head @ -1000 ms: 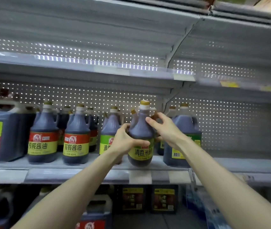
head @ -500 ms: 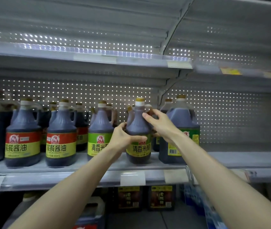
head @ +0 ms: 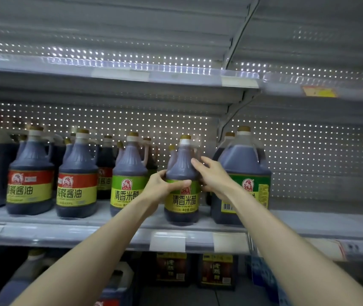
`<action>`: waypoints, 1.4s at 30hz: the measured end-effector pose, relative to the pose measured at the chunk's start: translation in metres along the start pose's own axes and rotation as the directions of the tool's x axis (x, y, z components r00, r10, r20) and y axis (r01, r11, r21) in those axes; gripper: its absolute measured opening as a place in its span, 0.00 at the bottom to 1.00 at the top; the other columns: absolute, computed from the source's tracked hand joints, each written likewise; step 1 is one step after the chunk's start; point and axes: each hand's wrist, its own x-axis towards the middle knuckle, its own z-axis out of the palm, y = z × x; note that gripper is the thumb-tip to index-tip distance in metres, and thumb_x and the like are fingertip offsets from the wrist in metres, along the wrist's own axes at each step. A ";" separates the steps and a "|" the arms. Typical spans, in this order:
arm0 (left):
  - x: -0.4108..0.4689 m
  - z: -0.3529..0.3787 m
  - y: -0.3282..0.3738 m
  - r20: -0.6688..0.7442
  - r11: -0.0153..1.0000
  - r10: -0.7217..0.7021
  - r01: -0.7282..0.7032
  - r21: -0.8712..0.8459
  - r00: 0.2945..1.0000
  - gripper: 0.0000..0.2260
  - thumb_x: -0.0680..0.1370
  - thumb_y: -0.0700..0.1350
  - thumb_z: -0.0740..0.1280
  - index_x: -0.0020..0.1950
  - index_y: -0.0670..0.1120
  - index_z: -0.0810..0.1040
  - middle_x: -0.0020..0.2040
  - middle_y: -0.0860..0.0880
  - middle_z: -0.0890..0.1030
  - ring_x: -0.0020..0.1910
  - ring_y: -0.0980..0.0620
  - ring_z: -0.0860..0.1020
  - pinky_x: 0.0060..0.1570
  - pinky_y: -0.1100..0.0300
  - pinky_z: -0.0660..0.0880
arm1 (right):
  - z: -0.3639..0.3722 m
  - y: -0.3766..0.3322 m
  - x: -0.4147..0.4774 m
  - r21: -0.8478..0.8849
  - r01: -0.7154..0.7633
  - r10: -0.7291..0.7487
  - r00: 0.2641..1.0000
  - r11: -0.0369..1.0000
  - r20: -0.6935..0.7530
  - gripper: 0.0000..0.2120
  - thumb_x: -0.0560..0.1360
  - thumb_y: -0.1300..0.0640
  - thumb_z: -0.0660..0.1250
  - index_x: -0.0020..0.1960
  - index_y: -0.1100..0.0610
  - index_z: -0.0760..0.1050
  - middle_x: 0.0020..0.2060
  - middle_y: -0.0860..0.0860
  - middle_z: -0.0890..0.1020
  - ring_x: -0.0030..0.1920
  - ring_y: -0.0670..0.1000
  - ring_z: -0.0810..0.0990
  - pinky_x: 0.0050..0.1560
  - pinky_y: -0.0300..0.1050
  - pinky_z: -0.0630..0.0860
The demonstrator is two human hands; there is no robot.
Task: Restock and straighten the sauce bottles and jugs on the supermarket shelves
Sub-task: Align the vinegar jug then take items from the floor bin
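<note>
- Head view, changes: little has moved since a second ago. My view has swung so the row sits further left in frame, and both hands keep the hold they had on the same bottle.
- Head view, left hand (head: 160, 191): it wraps the belly of the green-label vinegar bottle (head: 181, 208). The thumb lies across the front just above the label and the fingers curl round the far side.
- Head view, right hand (head: 215, 180): it grips the bottle's shoulder, one finger on the front slope below the white neck and the rest going round behind. I cannot tell whether they have hooked the handle.
- The bottle stands upright on the shelf (head: 109, 235), label forward, under both sets of fingers. A matching bottle (head: 128, 173) stands just beyond my left knuckles, and a big green-label jug (head: 246, 164) stands just behind my right wrist.
- Handling, as I judge it: the bottle is full of dark liquid, so it will be heavy. It looks like stiff, smooth plastic that could slip. I would hold it low on the belly and steady the shoulder or handle, never the cap.
- Next I would nudge it in line with its neighbour and watch that my right wrist does not knock the jug.
</note>
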 end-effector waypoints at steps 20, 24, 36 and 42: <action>-0.019 -0.007 -0.029 0.059 0.999 -0.016 0.014 0.034 0.998 0.19 0.78 0.50 0.66 0.65 0.44 0.73 0.56 0.52 0.81 0.54 0.58 0.78 0.51 0.58 0.77 | 0.028 0.055 -0.028 0.109 -0.049 0.052 0.998 0.993 -0.031 0.21 0.81 0.40 0.49 0.66 0.50 0.69 0.56 0.50 0.78 0.57 0.49 0.76 0.59 0.47 0.72; -0.022 -0.007 -0.027 0.088 0.998 -0.049 0.045 0.051 0.995 0.18 0.79 0.51 0.65 0.67 0.45 0.70 0.55 0.54 0.79 0.53 0.60 0.76 0.43 0.63 0.73 | 0.028 0.061 -0.027 0.051 -0.058 0.060 0.997 0.997 -0.038 0.21 0.80 0.37 0.49 0.63 0.48 0.70 0.63 0.53 0.77 0.65 0.53 0.74 0.69 0.56 0.68; -0.026 -0.011 -0.019 0.174 0.993 -0.105 0.095 0.066 0.979 0.18 0.81 0.52 0.60 0.69 0.47 0.69 0.62 0.52 0.76 0.59 0.55 0.74 0.57 0.53 0.68 | 0.028 0.061 -0.030 -0.001 -0.032 0.032 0.998 0.999 -0.050 0.22 0.81 0.38 0.49 0.65 0.50 0.69 0.58 0.49 0.77 0.58 0.49 0.75 0.60 0.48 0.72; -0.027 -0.008 -0.021 0.133 0.996 -0.083 0.079 0.036 0.988 0.17 0.81 0.51 0.61 0.68 0.46 0.68 0.58 0.52 0.77 0.52 0.59 0.75 0.50 0.57 0.71 | 0.028 0.065 -0.026 0.015 -0.059 0.060 0.997 0.998 -0.044 0.27 0.79 0.35 0.51 0.69 0.51 0.69 0.64 0.52 0.77 0.64 0.52 0.75 0.67 0.57 0.70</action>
